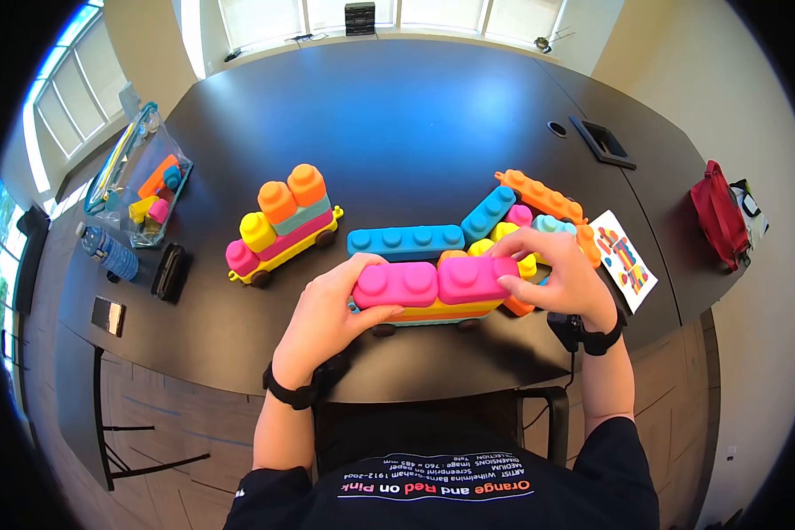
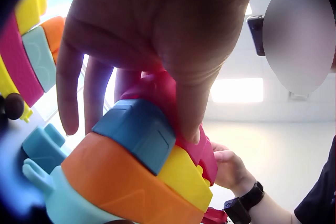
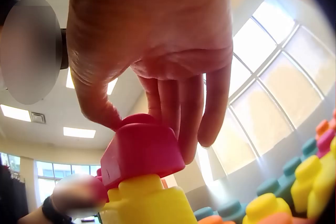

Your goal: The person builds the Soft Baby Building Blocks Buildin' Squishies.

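In the head view, two pink blocks lie end to end on top of a wheeled stack, the left one [image 1: 396, 284] and the right one [image 1: 477, 278]. My left hand [image 1: 322, 314] grips the left block, thumb on the near side. The right block is pinched between the thumb and fingers of my right hand [image 1: 561, 269]. Beneath them, the left wrist view shows a blue block [image 2: 137, 129], a yellow block [image 2: 185, 178] and an orange layer [image 2: 126, 179] over a light teal base [image 2: 73, 203]. In the right wrist view, the pink block [image 3: 140, 153] rests on a yellow block [image 3: 149, 203].
Left of the stack stands another wheeled block train [image 1: 291, 234]. Behind are a long blue block [image 1: 406, 241] and loose blocks beside a picture sheet [image 1: 623, 261]. A clear bag [image 1: 155, 190], bottle [image 1: 110, 253], black case [image 1: 169, 271] and phone [image 1: 108, 315] lie far left.
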Demonstrator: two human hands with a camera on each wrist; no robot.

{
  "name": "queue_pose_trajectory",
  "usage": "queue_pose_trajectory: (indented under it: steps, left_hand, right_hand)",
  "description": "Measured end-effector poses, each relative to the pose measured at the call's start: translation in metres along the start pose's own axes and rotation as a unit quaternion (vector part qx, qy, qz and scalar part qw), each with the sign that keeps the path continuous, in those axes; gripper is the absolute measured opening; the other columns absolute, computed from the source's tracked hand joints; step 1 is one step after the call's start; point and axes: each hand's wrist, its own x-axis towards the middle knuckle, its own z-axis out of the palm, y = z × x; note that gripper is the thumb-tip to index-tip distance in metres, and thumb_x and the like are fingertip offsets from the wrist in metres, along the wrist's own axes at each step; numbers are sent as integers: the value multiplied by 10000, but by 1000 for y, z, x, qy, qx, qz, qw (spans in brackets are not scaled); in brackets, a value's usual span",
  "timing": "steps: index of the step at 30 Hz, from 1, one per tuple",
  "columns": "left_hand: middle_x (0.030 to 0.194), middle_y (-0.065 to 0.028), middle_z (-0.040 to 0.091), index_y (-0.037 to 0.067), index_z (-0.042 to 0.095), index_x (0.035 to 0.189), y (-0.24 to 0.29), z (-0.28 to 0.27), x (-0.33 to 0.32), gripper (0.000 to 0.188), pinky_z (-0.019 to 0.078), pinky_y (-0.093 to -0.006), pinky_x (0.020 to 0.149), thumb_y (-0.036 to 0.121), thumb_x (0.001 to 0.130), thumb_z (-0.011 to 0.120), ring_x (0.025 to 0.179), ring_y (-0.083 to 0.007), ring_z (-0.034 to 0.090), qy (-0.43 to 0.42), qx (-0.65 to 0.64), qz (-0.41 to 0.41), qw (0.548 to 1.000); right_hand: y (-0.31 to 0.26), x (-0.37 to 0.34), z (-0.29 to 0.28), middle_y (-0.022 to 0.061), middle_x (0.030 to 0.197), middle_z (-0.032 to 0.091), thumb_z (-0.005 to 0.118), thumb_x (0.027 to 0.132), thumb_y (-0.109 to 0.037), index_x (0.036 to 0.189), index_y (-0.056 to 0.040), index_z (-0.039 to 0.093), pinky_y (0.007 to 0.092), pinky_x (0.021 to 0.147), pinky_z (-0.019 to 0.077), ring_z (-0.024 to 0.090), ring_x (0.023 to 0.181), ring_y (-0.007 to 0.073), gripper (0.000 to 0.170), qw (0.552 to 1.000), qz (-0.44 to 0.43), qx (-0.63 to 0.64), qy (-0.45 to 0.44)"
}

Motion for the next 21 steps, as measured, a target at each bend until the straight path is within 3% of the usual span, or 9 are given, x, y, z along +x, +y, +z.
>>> queue_pose_trajectory:
  steps: [2, 5, 8, 16, 18, 21]
  left_hand:
    - [1043, -132, 700, 18, 627, 1220, 0, 0, 0, 508, 544, -344, 896, 179, 824, 901, 932, -268, 680, 0, -3, -2, 1000]
    - [1039, -132, 699, 17, 627, 1217, 0, 0, 0, 505, 544, -343, 896, 179, 824, 900, 931, -265, 681, 0, -1, -3, 1000]
    - [1036, -131, 698, 16, 627, 1213, -1, 0, 0, 503, 545, -344, 895, 181, 824, 899, 929, -264, 681, 1, 4, 1, 1000]
    - [1026, -128, 696, 17, 630, 1208, 1, -1, 0, 498, 545, -347, 890, 185, 824, 898, 922, -262, 677, 5, 0, -2, 1000]
    - [1049, -162, 733, 59, 643, 1213, 1, -1, 0, 498, 566, -396, 851, 266, 831, 888, 976, -369, 715, 9, 3, -2, 1000]
    - [1046, -156, 730, 59, 644, 1213, 3, -2, 0, 491, 564, -392, 851, 255, 833, 887, 969, -362, 713, 6, 4, -6, 1000]
  right_hand:
    - [-5, 0, 1, 103, 935, 756, 811, 871, -163, 1100, -15, 737, 321, 822, 568, 744, 885, 236, 282, 998, -14, -4, -53]
    - [-1, -3, 12, 111, 947, 755, 797, 914, -177, 1201, -41, 750, 325, 792, 557, 725, 863, 238, 322, 997, -63, -37, -26]
    - [1, -5, 19, 121, 939, 747, 770, 933, -150, 1258, -48, 744, 339, 754, 538, 688, 809, 247, 341, 998, -43, -43, -16]
    - [10, -5, 32, 125, 883, 699, 744, 953, -148, 1285, -60, 732, 358, 746, 519, 648, 781, 263, 343, 999, -30, -24, -11]
    - [9, -5, 31, 124, 884, 693, 741, 956, -150, 1294, -65, 726, 361, 748, 519, 649, 787, 263, 349, 999, -32, -38, -18]
    - [6, -6, 31, 125, 907, 697, 737, 960, -156, 1303, -70, 716, 364, 756, 525, 652, 789, 273, 355, 998, -22, -50, -28]
